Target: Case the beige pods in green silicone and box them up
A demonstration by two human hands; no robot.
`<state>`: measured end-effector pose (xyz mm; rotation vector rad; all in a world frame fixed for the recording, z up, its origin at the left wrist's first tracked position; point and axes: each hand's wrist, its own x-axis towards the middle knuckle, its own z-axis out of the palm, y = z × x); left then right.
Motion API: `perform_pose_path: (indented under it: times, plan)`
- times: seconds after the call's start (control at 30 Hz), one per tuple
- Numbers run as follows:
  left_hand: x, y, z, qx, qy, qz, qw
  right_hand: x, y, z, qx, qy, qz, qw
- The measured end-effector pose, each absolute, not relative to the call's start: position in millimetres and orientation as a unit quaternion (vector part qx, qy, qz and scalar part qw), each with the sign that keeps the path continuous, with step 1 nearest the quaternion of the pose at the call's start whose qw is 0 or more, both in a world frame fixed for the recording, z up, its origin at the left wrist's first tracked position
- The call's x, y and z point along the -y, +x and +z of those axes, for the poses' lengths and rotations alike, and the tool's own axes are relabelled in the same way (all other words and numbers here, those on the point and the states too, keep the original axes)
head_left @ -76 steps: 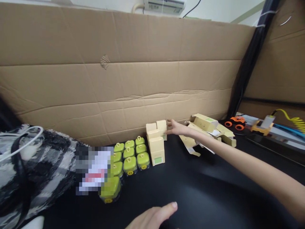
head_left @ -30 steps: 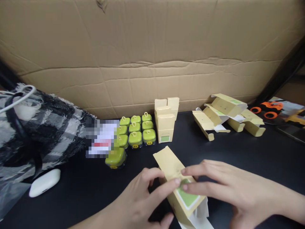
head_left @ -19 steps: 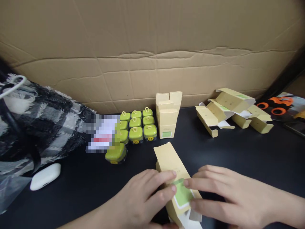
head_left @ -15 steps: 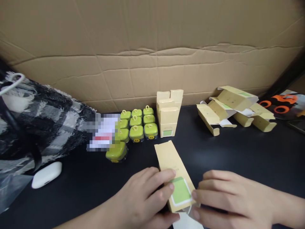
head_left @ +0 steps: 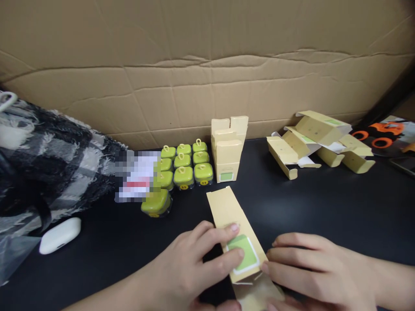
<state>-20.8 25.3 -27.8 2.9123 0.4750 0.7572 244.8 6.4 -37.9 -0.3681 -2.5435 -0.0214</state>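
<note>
A long beige cardboard box (head_left: 231, 214) with a green, white-edged square lies on the dark table in front of me. My left hand (head_left: 194, 263) grips it from the left, two fingers across its top face and the thumb low at the near end. On the box's right side, my right hand (head_left: 317, 268) has a fingertip against the near corner; its thumb is lower, at the end flap (head_left: 256, 293). That flap hangs out toward me and is partly hidden by my fingers. The near end of the box stands open.
Behind the box are rows of small clear containers with green lids (head_left: 183, 175), one set apart in front (head_left: 157, 202). Nested upright boxes (head_left: 228, 149) stand beside them. Unfolded boxes (head_left: 320, 134) are piled right. A white case (head_left: 60, 235) and a shaggy plaid cloth (head_left: 65, 160) lie left.
The flap at the box's near end has swung, now showing its beige face instead of white. My left fingers have shifted slightly over the green square. The view has moved a little.
</note>
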Motion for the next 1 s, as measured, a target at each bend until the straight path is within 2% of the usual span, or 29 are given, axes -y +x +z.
perform_pose_path:
  times: [0.13, 0.27, 0.47, 0.7, 1.0]
  plan:
    - [-26, -21, -31, -0.15, 0.958, 0.243, 0.038, -2, 242, -38, 0.953, -0.121, -0.034, 0.276]
    - [-25, -21, -32, -0.156, 0.953, 0.256, 0.037, 3, 239, -42, 0.934, -0.191, 0.029, 0.302]
    - [-26, -18, -32, -0.154, 0.951, 0.265, 0.037, -3, 237, -33, 0.923, -0.185, 0.14, 0.307]
    - [-25, -15, -34, -0.168, 0.944, 0.282, 0.04, -8, 235, -16, 0.923, -0.195, 0.135, 0.304]
    - [-25, -11, -28, -0.166, 0.939, 0.301, 0.013, -7, 231, -30, 0.888, -0.215, 0.219, 0.343]
